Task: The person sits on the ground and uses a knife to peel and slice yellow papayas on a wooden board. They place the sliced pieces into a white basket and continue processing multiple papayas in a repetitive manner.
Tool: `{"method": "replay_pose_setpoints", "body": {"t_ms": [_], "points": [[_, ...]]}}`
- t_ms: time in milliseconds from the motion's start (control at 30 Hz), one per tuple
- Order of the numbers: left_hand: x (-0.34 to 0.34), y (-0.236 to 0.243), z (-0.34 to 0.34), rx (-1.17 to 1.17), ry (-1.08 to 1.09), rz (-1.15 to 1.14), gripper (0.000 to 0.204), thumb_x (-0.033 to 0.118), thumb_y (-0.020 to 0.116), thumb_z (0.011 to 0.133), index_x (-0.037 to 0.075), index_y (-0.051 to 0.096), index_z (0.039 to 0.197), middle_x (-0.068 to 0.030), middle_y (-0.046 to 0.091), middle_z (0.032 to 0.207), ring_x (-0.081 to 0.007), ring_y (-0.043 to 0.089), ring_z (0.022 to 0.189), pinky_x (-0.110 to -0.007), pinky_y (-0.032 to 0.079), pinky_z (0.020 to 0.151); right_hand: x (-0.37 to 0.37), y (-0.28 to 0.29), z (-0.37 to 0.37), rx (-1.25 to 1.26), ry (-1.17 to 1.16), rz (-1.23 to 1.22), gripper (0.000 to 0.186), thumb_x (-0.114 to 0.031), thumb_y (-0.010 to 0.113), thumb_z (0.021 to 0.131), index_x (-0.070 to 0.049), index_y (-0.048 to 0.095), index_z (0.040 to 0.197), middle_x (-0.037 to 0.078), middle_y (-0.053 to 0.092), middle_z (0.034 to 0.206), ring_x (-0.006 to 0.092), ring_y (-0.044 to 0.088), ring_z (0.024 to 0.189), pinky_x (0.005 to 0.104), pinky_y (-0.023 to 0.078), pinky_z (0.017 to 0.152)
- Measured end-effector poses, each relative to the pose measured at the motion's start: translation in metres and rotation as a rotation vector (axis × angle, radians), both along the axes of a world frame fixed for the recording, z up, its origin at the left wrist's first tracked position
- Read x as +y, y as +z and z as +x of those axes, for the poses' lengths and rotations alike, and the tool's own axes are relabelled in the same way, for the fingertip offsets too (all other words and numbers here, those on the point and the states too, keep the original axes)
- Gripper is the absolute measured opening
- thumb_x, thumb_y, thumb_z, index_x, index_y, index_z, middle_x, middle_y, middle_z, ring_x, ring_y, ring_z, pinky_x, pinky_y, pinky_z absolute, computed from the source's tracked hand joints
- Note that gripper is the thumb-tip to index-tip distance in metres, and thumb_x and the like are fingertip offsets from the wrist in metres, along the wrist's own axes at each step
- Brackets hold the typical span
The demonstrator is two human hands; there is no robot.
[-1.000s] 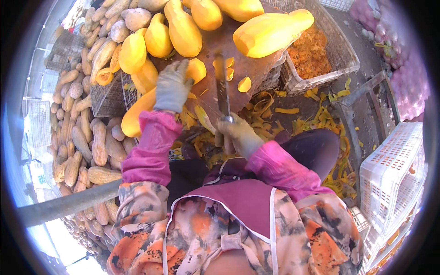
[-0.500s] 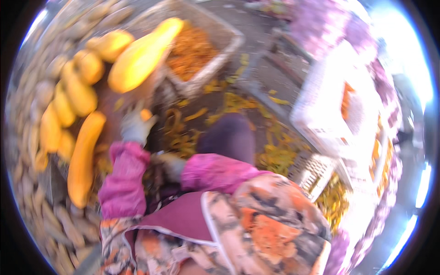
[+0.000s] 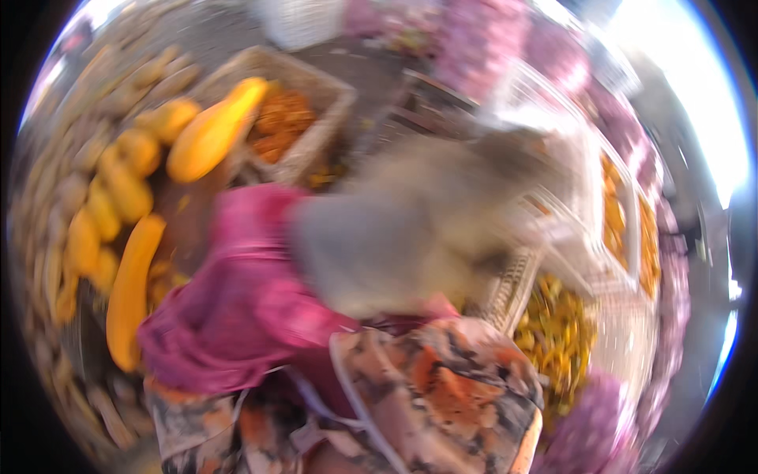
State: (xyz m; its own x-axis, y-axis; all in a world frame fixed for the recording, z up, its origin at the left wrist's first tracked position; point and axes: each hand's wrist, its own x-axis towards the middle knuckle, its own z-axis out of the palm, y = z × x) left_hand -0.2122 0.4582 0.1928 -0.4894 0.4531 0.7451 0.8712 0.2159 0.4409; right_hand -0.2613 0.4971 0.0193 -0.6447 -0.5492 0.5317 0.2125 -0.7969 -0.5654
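Observation:
My left arm, in a pink sleeve (image 3: 260,268), reaches across my lap toward the right. Its gloved left hand (image 3: 363,249) is a grey smear of motion, so its fingers cannot be made out. The blur runs on as a pale and brownish streak (image 3: 489,174) toward the white crates; whether it is my right hand or something carried is unclear. Only a scrap of pink right sleeve (image 3: 438,306) shows beneath. Left of my arm, a long peeled orange squash (image 3: 136,292) lies near a large bulb-ended one (image 3: 215,130).
Several smaller peeled squashes (image 3: 122,186) lie at left, with many tan unpeeled ones (image 3: 103,407) around them. A worn crate (image 3: 335,103) holds orange pieces (image 3: 280,122). White plastic crates (image 3: 580,268) stand at right beside yellow peelings (image 3: 557,332). Pink mesh sacks (image 3: 482,47) line the back and right.
My left hand has swung from beside the peeled squashes, where it held a small orange piece, rightward across my lap. The blurred shape now covers my knee and the peelings. The view has shifted too.

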Motion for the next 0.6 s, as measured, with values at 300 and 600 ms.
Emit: {"method": "replay_pose_setpoints", "body": {"t_ms": [300,600], "points": [[-0.150,-0.083,0.106,-0.184,0.977,-0.160,0.051,0.021,0.076,0.078,0.008,0.062,0.125,-0.0170,0.063,0.124,-0.0381,0.061,0.116,-0.044,0.049,0.102,0.029,0.037,-0.001,0.102,-0.002,0.145,0.039,-0.039,0.048,0.096,-0.001,0.054,0.099,0.016,0.065,0.090,0.0224,0.063,0.076,0.0310,0.053,0.077],[-0.385,-0.161,0.304,-1.374,1.752,-0.570,0.075,0.051,0.076,0.080,0.008,0.055,0.138,-0.0202,0.061,0.135,-0.0354,0.058,0.125,-0.045,0.046,0.105,-0.159,-0.009,0.094,0.056,0.547,1.194,0.014,-0.020,0.064,0.093,-0.009,0.058,0.096,0.002,0.057,0.067,0.0121,0.053,0.052,0.0260,0.041,0.045]]}}
